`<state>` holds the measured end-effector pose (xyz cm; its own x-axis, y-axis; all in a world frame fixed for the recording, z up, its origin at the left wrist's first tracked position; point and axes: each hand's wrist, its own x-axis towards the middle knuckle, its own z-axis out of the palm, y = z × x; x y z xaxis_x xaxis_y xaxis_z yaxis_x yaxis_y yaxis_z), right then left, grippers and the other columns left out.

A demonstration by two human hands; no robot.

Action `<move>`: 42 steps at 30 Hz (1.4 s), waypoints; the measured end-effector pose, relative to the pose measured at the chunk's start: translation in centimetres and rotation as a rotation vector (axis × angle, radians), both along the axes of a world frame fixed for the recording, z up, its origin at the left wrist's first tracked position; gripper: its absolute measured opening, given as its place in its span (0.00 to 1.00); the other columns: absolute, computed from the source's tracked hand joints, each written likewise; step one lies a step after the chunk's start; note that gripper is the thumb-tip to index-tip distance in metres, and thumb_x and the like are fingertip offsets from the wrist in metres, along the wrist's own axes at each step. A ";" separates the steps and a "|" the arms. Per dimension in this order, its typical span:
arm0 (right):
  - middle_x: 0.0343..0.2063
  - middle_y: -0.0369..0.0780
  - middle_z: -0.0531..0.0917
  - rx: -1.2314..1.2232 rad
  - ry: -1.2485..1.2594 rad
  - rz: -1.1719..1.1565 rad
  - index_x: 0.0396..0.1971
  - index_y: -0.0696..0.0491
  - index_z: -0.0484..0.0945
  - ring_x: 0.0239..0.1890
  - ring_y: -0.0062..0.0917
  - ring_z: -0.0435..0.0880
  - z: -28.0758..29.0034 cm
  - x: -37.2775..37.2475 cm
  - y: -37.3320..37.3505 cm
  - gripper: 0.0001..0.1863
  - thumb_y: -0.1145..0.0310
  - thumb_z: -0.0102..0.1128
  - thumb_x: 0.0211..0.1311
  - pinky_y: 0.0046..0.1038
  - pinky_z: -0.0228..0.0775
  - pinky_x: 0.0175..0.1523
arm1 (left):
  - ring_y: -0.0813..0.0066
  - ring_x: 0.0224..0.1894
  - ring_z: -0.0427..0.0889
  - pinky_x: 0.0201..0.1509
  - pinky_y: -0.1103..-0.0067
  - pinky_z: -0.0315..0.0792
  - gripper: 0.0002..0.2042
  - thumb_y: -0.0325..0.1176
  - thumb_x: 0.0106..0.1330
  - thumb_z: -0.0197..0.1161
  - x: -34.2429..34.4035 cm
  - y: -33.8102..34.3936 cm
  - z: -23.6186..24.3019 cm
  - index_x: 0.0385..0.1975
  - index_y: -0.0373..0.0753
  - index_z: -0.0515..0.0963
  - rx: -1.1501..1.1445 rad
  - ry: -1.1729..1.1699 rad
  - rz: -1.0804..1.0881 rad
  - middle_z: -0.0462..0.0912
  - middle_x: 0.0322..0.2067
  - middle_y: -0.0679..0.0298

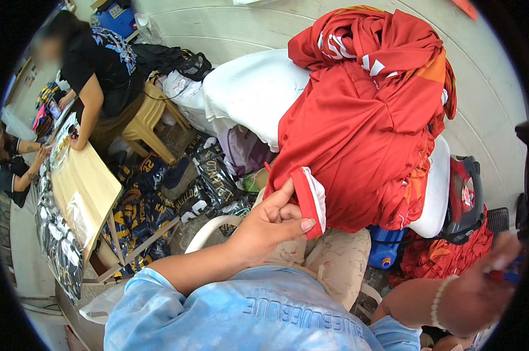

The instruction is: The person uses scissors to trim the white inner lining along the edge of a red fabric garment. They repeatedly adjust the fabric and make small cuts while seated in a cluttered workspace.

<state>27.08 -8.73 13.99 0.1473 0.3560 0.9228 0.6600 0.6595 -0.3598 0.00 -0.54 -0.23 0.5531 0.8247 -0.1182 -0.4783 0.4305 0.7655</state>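
Observation:
My left hand [268,227] is closed, pinching a narrow red band with a white inner side [309,202] between thumb and fingers. This band appears to be an edge of the red garment cloth behind it, though their join is partly hidden. A large heap of red garments [358,123] with white lettering and orange parts lies over a padded white surface [252,88]. My right hand [478,286], with a beaded bracelet at the wrist, is out at the lower right. It is smeared by motion; a small red and blue thing shows by its fingers, and I cannot make out whether they hold it.
A cream cushioned seat [340,257] is in front of me. Beside it are a blue container [386,251], more red cloth [446,257] and a grey-red appliance [464,199]. Dark printed garments [141,216] lie leftward, near a wooden table [86,187], a yellow stool [150,120] and two people.

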 end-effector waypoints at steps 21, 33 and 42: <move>0.38 0.39 0.70 -0.722 0.298 0.556 0.46 0.57 0.77 0.31 0.19 0.70 -13.2 -6.3 6.2 0.19 0.65 0.65 0.56 0.19 0.64 0.35 | 0.74 0.54 0.75 0.56 0.73 0.73 0.34 0.29 0.67 0.55 3.5 0.6 1.0 0.69 0.46 0.43 -0.072 -0.291 0.059 0.72 0.54 0.63; 0.37 0.43 0.71 -0.589 0.041 0.426 0.29 0.58 0.79 0.36 0.27 0.74 -13.4 -5.9 6.3 0.09 0.78 0.69 0.47 0.23 0.66 0.39 | 0.70 0.53 0.77 0.55 0.71 0.75 0.24 0.31 0.69 0.52 4.3 1.6 0.3 0.64 0.41 0.58 -0.118 -0.275 0.135 0.74 0.53 0.61; 0.36 0.44 0.71 -0.625 0.018 0.411 0.29 0.58 0.79 0.34 0.27 0.74 -13.6 -5.4 5.9 0.09 0.78 0.69 0.46 0.22 0.67 0.37 | 0.73 0.49 0.79 0.55 0.75 0.73 0.15 0.30 0.69 0.53 4.8 2.1 -0.4 0.54 0.38 0.69 -0.195 -0.305 0.194 0.78 0.47 0.62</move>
<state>21.72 -2.84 0.39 -0.0976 0.8427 0.5294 0.3945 0.5211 -0.7569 4.83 1.60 -0.59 0.4234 0.8956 -0.1369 -0.7573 0.4328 0.4891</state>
